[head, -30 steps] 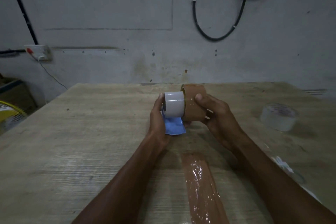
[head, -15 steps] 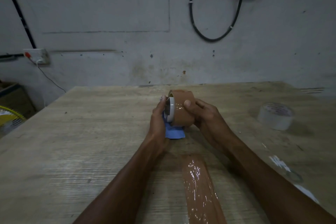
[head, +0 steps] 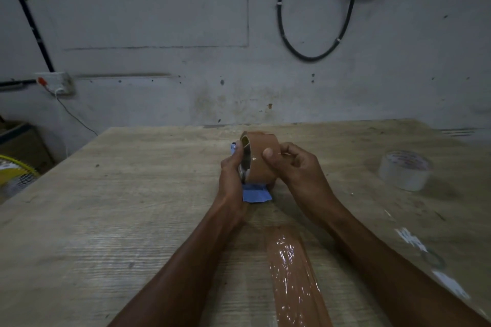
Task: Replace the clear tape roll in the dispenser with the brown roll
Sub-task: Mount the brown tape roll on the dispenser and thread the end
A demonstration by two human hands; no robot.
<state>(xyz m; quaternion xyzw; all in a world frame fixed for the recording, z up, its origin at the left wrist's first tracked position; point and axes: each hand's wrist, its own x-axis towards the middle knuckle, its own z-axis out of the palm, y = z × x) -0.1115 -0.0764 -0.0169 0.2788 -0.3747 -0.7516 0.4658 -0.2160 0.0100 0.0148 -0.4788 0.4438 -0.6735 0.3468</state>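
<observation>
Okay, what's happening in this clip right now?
A person is fitting the brown tape roll onto a blue dispenser above the wooden table. The left hand steadies the dispenser while the right hand presses on the roll. The clear roll lies aside on the right, already out.

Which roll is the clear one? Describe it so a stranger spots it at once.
On the wooden table, look right of both hands, toward the right edge. The clear tape roll lies flat there alone, untouched. Unlike the brown roll being held, it is see-through and whitish.
</observation>
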